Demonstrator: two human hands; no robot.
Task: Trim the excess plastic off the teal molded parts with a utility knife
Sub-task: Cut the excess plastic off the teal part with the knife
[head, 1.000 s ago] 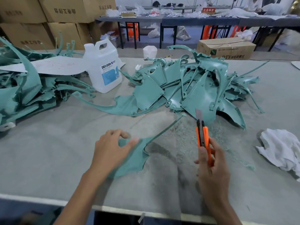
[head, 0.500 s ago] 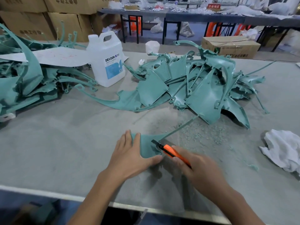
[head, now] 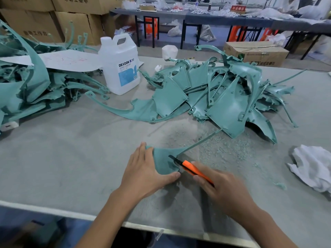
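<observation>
A small teal molded part [head: 163, 162] lies flat on the grey table near the front edge, with a thin teal strip [head: 200, 141] running up and right from it. My left hand [head: 145, 174] presses flat on the part's left side, fingers straight and thumb along its lower edge. My right hand [head: 222, 190] grips an orange utility knife [head: 194, 170]. The knife's dark blade tip touches the part's right edge, close to where the strip begins. A large pile of teal parts [head: 220, 97] sits behind, and a second pile [head: 30, 88] fills the far left.
A white DEXCON jug [head: 121, 67] stands at the back between the piles, next to a white sheet [head: 71, 60]. A crumpled white cloth [head: 315, 167] lies at the right. Teal shavings [head: 215, 147] litter the table [head: 62, 158]. Cardboard boxes [head: 254, 53] stand behind.
My right hand swung the knife down from upright and set its blade on the part's right edge. My left hand flattened onto the part. Since half a second ago, little has moved.
</observation>
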